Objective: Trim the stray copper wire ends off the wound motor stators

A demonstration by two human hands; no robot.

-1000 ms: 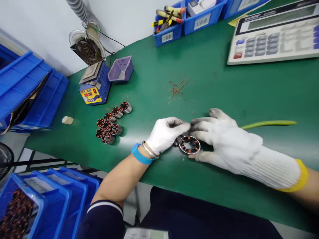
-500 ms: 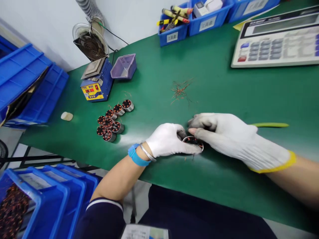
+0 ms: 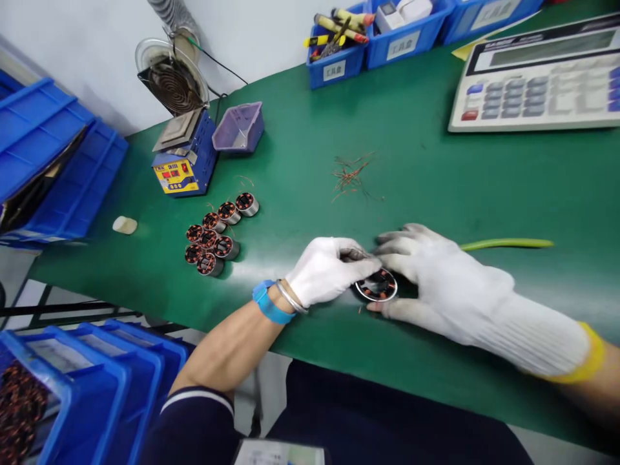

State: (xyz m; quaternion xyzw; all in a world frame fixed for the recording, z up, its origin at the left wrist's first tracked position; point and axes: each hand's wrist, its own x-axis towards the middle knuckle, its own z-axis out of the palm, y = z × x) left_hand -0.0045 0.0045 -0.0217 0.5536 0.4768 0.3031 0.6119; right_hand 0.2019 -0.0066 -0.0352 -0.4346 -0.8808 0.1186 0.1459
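Observation:
A wire-wound motor stator (image 3: 380,286) in a silvery metal ring rests on the green table, its copper windings and black core facing up. My gloved left hand (image 3: 332,270) is at its upper left edge, thumb and fingers pinched together; whatever lies between the fingertips is hidden. From the right, my gloved right hand (image 3: 431,278) spans the stator, with the thumb at its near rim and the fingers at its far side. A green-handled tool (image 3: 508,243) lies behind the right hand, partly covered by it. Loose copper wire clippings (image 3: 351,175) form a small pile farther back.
Several similar stators (image 3: 213,234) stand grouped at the left. Behind them are a blue-and-yellow heating unit (image 3: 181,161) and a purple tray (image 3: 238,129). Blue tool boxes (image 3: 336,68) and a large calculator (image 3: 533,84) line the back. Blue bins (image 3: 97,387) stand below the table's left edge.
My right hand has gone from a pinch above the stator to spanning its right side. My left hand has shifted from around the stator to a pinch at its upper left edge.

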